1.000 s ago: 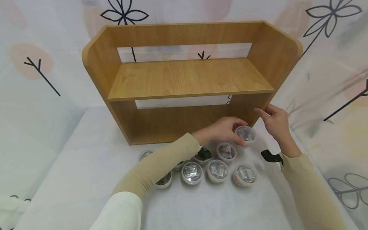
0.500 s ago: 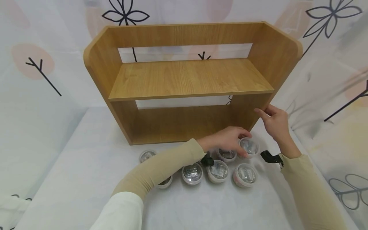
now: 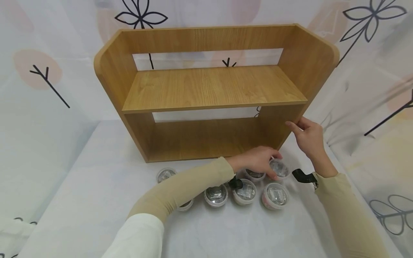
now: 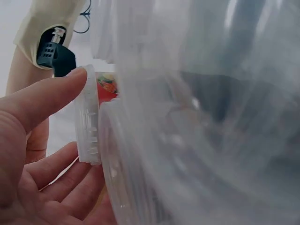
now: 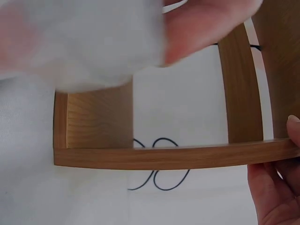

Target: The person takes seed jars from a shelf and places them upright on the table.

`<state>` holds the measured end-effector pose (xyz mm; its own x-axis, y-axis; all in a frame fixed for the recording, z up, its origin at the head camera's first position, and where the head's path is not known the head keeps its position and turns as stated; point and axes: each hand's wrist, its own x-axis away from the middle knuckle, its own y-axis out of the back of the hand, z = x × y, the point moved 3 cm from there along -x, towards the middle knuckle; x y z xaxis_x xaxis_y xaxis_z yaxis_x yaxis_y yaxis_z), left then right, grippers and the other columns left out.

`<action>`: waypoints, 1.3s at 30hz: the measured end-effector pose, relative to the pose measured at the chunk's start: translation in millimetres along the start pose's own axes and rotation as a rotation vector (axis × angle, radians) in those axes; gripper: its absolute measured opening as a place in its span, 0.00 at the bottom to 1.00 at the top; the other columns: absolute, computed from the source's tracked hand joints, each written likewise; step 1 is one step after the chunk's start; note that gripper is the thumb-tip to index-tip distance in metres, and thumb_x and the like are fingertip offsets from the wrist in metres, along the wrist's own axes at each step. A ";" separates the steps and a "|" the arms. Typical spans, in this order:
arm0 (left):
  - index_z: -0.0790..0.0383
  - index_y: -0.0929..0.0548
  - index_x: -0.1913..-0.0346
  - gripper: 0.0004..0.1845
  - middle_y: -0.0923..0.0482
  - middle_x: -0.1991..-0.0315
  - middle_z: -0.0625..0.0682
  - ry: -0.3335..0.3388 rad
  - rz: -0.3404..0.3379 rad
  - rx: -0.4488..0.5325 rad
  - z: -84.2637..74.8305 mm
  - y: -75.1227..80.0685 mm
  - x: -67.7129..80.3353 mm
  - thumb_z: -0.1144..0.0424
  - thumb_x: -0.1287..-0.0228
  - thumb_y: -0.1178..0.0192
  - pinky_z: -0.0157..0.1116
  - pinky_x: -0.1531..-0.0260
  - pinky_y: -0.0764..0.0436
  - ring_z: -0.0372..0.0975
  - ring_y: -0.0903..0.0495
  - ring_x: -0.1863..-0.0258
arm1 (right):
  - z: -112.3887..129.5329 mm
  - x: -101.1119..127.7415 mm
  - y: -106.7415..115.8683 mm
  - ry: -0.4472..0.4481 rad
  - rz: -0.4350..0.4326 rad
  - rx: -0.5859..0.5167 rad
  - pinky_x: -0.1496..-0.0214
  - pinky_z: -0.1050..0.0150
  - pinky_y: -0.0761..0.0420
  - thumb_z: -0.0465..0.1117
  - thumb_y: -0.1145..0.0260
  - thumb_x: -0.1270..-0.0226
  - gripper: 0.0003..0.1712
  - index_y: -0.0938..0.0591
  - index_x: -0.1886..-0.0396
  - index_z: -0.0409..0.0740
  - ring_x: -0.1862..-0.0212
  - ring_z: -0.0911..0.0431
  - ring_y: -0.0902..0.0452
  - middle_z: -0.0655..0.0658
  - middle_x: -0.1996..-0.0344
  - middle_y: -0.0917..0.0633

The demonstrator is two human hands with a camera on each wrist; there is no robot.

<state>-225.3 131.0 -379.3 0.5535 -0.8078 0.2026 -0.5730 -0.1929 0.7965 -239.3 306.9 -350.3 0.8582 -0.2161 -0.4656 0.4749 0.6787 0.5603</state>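
Observation:
My left hand (image 3: pixel 256 160) reaches across to the right and holds a small round plastic tub (image 3: pixel 280 167) with a clear lid, thumb on one side and fingers on the other. In the left wrist view the thumb presses the rim of this tub (image 4: pixel 87 122); another clear tub (image 4: pixel 211 93) fills much of that view, close and blurred. My right hand (image 3: pixel 308 138) pinches the front edge of the right side panel of a two-tier wooden shelf (image 3: pixel 213 87). The right wrist view has these fingers (image 5: pixel 269 192) gripping the panel's edge.
Several more lidded tubs stand on the white tabletop (image 3: pixel 80 200) before the shelf, among them a front right tub (image 3: pixel 275 196), a middle tub (image 3: pixel 245 192) and a left tub (image 3: pixel 166 175). My left forearm partly covers others. Patterned white cloth (image 3: pixel 38 125) surrounds the table.
My left hand has brought its tub down and slightly right, from beside the shelf's lower right corner to the right end of the back tubs. The right hand stays on the panel.

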 end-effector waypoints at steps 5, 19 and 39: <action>0.48 0.23 0.36 0.35 0.24 0.43 0.37 0.029 0.026 -0.015 -0.9 -3.6 -2.1 0.51 0.49 0.22 0.22 0.47 0.31 0.27 0.28 0.46 | 2.0 -0.2 0.1 -0.009 0.016 -0.002 0.63 0.78 0.30 0.48 0.32 0.31 0.21 0.14 0.50 0.35 0.62 0.84 0.29 0.32 0.57 0.13; 0.49 0.25 0.34 0.36 0.24 0.40 0.40 0.044 0.042 0.013 0.8 -3.0 -1.5 0.53 0.48 0.23 0.23 0.45 0.31 0.28 0.28 0.43 | 3.4 -1.2 1.5 -0.022 0.029 0.010 0.63 0.77 0.29 0.51 0.34 0.30 0.23 0.14 0.49 0.35 0.63 0.83 0.30 0.32 0.56 0.14; 0.55 0.20 0.41 0.23 0.20 0.47 0.41 -0.101 -0.057 0.248 -2.9 27.8 11.2 0.62 0.39 0.29 0.18 0.50 0.28 0.31 0.22 0.45 | -0.2 2.2 -3.7 -0.037 -0.015 -0.028 0.58 0.81 0.27 0.51 0.33 0.31 0.23 0.14 0.49 0.36 0.61 0.82 0.27 0.33 0.56 0.13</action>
<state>-233.3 118.2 -353.3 0.5332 -0.8408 0.0940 -0.6802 -0.3600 0.6385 -239.3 304.0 -353.5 0.8578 -0.2524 -0.4477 0.4828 0.6943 0.5337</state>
